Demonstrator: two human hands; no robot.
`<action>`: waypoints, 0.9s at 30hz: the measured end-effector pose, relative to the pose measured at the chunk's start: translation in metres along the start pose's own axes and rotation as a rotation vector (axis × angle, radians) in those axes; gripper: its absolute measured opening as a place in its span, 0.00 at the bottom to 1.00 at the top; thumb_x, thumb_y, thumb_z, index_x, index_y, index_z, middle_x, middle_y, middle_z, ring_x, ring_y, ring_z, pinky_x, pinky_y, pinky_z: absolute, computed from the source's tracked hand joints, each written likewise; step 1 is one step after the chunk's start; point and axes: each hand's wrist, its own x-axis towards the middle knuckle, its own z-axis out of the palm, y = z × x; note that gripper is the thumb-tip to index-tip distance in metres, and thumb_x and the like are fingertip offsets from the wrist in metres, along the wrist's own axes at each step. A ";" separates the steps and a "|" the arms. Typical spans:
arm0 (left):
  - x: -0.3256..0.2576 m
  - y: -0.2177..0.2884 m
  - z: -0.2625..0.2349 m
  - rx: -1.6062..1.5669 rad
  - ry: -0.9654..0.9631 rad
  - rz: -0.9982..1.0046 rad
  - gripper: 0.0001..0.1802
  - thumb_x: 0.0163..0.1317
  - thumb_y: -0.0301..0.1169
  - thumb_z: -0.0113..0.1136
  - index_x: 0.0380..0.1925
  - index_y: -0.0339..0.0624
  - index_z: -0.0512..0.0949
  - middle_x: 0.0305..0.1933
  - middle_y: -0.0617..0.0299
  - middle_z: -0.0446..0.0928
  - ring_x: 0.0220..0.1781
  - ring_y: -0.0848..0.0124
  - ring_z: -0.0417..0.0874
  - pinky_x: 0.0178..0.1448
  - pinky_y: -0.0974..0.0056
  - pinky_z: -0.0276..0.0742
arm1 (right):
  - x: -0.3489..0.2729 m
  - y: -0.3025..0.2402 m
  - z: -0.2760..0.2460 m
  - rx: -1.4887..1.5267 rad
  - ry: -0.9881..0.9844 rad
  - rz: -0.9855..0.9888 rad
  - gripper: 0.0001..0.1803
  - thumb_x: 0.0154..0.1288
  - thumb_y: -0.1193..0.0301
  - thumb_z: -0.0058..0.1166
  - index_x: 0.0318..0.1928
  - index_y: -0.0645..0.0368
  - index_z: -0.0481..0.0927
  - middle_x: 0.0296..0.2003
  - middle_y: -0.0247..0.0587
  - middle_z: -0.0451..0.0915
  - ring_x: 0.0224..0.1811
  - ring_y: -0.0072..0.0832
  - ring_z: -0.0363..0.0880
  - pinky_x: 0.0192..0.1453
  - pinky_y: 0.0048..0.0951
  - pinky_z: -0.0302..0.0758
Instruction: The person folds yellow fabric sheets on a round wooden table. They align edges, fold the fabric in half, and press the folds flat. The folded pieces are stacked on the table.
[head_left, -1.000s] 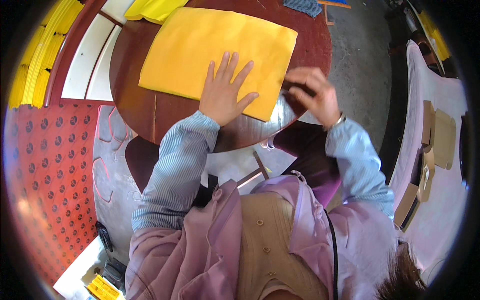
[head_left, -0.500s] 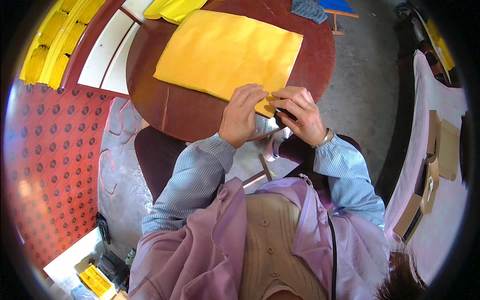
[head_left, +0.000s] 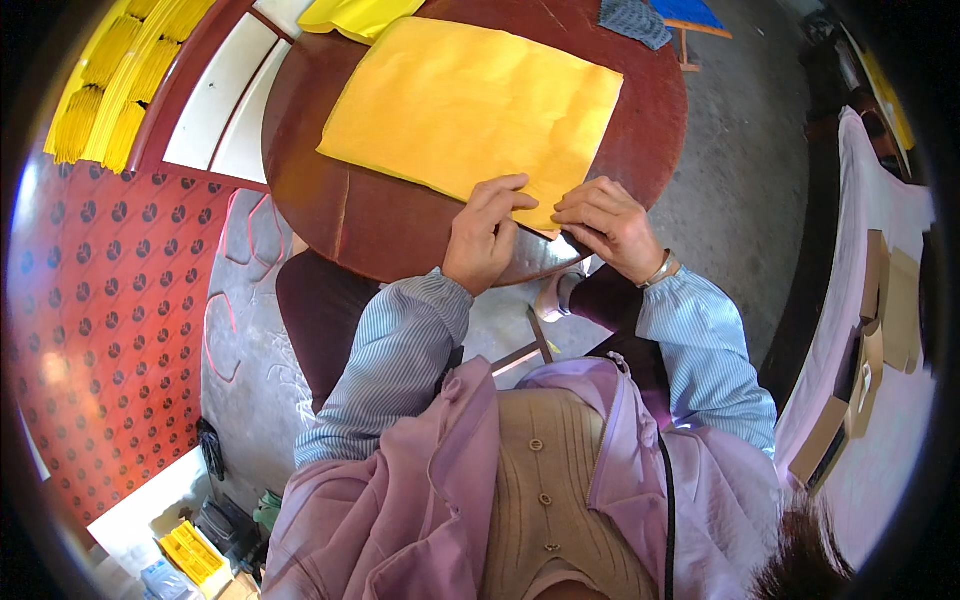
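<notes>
A stack of yellow paper sheets (head_left: 470, 105) lies flat and slightly turned on a round red-brown table (head_left: 310, 205). My left hand (head_left: 485, 235) rests at its near edge, fingers bent and laid on top of the paper, holding nothing. At the near right corner, the thumb and fingers of my right hand (head_left: 612, 230) are pinched together on the paper's edge. How many sheets are between them is hidden by the fingers. A bracelet circles my right wrist, and both forearms wear blue striped sleeves.
Beyond the stack lies another yellow sheet (head_left: 355, 15). A grey cloth (head_left: 635, 22) sits at the table's far edge, beside a blue-topped stool (head_left: 690, 14). Bundles of yellow paper (head_left: 110, 80) stand at the far left. Opened cardboard boxes (head_left: 875, 320) lie on a pale cover at the right.
The right hand's fingers have drawn closer together at the corner of the paper. The left hand stays at the near edge. The whole view has shifted slightly.
</notes>
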 end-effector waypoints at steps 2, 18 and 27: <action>0.000 0.000 -0.002 -0.043 -0.015 -0.039 0.17 0.64 0.17 0.56 0.49 0.40 0.85 0.65 0.47 0.81 0.66 0.53 0.82 0.67 0.58 0.79 | 0.002 0.001 0.001 0.074 0.023 0.033 0.08 0.63 0.75 0.69 0.43 0.58 0.87 0.44 0.38 0.86 0.49 0.41 0.83 0.54 0.39 0.79; 0.000 -0.003 0.015 -0.108 0.121 -0.202 0.06 0.65 0.24 0.71 0.41 0.37 0.87 0.67 0.52 0.81 0.64 0.63 0.85 0.60 0.64 0.83 | -0.012 -0.012 0.012 0.046 0.098 0.063 0.13 0.60 0.78 0.69 0.46 0.57 0.87 0.43 0.37 0.83 0.48 0.39 0.81 0.52 0.38 0.79; 0.000 -0.008 0.009 -0.135 0.067 -0.173 0.06 0.67 0.23 0.69 0.42 0.34 0.87 0.68 0.52 0.79 0.68 0.61 0.82 0.62 0.64 0.82 | -0.006 0.003 0.016 0.176 0.081 0.178 0.11 0.61 0.79 0.70 0.45 0.59 0.90 0.39 0.38 0.86 0.45 0.36 0.83 0.50 0.34 0.79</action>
